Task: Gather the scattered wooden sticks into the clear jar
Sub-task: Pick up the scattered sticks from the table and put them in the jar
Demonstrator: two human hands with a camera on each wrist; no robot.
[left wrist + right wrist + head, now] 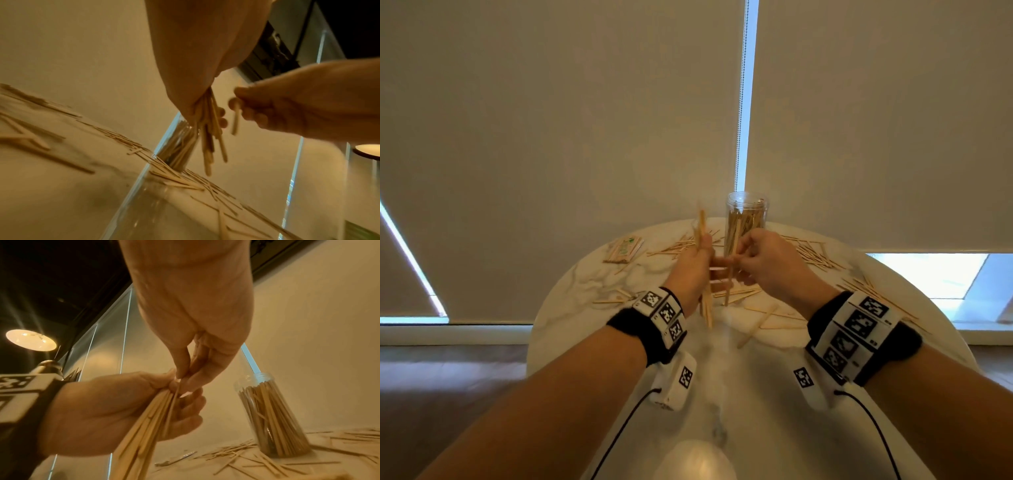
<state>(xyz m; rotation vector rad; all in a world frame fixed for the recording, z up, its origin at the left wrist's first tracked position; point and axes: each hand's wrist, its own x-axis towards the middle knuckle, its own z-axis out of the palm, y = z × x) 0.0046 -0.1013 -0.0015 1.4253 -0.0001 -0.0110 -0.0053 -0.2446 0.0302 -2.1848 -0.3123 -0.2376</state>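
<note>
The clear jar (746, 222) stands upright and open at the far side of the round marble table (592, 274), packed with wooden sticks. My left hand (703, 255) grips an upright bundle of sticks (706, 301) in front of the jar. Just to its right, my right hand (739, 263) pinches a single stick (728, 284) between thumb and fingertips, close against the bundle. The right wrist view shows that pinch (180, 384) touching the top of the bundle (144, 426), with the jar (271, 415) behind. In the left wrist view the bundle (209, 138) hangs below my palm.
Loose sticks (811, 253) lie scattered right of the jar, others (674, 248) to its left and more (763, 318) near my right wrist. A flat packet of sticks (625, 250) lies at the far left. Window blinds hang behind the table.
</note>
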